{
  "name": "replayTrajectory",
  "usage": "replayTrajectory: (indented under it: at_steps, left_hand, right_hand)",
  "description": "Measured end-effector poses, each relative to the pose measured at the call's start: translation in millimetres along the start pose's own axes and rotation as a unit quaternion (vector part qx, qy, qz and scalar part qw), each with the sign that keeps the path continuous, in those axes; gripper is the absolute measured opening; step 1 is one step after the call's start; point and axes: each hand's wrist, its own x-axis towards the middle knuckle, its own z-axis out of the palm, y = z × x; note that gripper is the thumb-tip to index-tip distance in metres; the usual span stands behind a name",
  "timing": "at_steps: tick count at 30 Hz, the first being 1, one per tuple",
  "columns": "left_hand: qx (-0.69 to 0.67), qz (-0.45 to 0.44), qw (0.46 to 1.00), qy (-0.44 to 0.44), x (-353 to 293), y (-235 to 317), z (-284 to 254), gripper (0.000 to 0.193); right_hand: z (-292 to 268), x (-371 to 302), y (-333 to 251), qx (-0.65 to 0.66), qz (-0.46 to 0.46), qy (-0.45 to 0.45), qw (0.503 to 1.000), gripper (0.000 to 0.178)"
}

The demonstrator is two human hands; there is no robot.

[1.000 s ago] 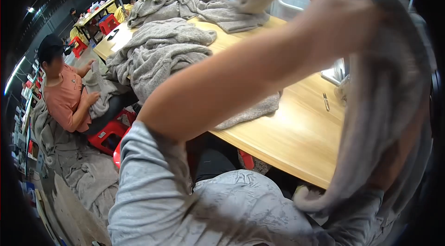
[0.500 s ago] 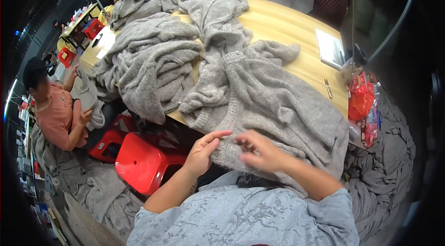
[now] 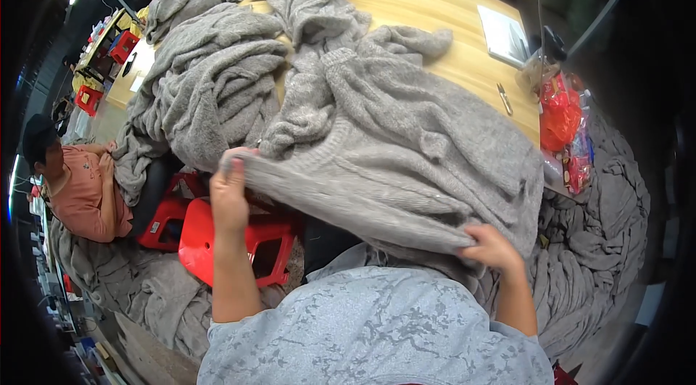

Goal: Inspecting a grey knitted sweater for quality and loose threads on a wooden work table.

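A grey knit sweater [image 3: 406, 160] lies across the near side of the wooden table, its near part stretched between my two hands. My left hand [image 3: 230, 185] is closed on one end of the knit, left of the table's near edge and above a red stool. Close to my body on the right, my right hand [image 3: 494, 246] pinches the other end. The stretched stretch of fabric is blurred by motion. A ribbed band of the sweater shows between my hands and the heap of knits behind.
Heaped grey knitwear [image 3: 210, 88] covers the table's left side. Thread snips [image 3: 504, 98] and white papers [image 3: 503, 33] lie on the wooden table [image 3: 428, 8]. Red plastic bags [image 3: 562, 117] hang at its right edge. Red stools [image 3: 206, 243], a seated co-worker [image 3: 83, 182] and floor piles [image 3: 602, 240] surround it.
My hands were close together at the sweater's near edge. Now they are wide apart, the left out to the left, the right toward the right, with the knit pulled taut between them.
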Motion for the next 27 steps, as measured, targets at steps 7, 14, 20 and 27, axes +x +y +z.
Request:
replayTrajectory:
  at_steps: [7, 14, 20, 27]
  left_hand:
    - [-0.072, -0.068, 0.995, 0.011, 29, -39, -7, 0.027]
    - [0.443, 0.075, 0.875, -0.182, 50, -74, 61, 0.023]
    - [0.378, 0.199, 0.893, -0.139, 113, -34, 95, 0.031]
    - [0.475, 0.277, 0.813, -0.191, 175, -58, 156, 0.049]
  right_hand:
    - [-87, -113, 39, 0.260, -0.047, 0.323, 0.909, 0.029]
    - [-73, -9, 41, -0.319, -0.006, 0.344, 0.883, 0.037]
    - [-47, 75, -24, -0.112, -0.174, 0.264, 0.942, 0.042]
    - [-28, 154, -25, -0.241, -0.156, 0.427, 0.857, 0.054]
